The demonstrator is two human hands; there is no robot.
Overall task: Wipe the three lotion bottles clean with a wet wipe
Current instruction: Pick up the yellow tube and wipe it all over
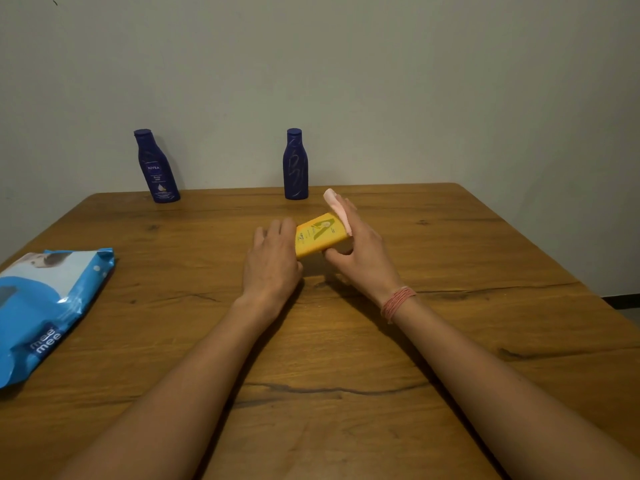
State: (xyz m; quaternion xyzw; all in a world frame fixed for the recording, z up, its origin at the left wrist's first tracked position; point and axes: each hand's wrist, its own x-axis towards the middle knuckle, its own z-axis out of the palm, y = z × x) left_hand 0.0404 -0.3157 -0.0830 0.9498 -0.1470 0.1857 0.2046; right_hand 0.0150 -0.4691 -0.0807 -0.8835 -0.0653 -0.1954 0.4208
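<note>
A yellow lotion bottle (pixel 320 235) lies tilted between both hands above the middle of the wooden table (pixel 450 341). My left hand (pixel 272 261) grips its left end. My right hand (pixel 360 254) holds its right end and presses a folded pale pink wet wipe (pixel 337 209) against it with the fingers. Two dark blue lotion bottles stand upright at the table's far edge by the wall: one (pixel 157 166) at the left with its label facing me, the other (pixel 295 164) in the middle, just behind the hands.
A blue wet-wipe pack (pixel 48 306) lies at the table's left edge. A plain wall rises right behind the far edge. The table's right edge drops to a dark floor strip (pixel 623 303).
</note>
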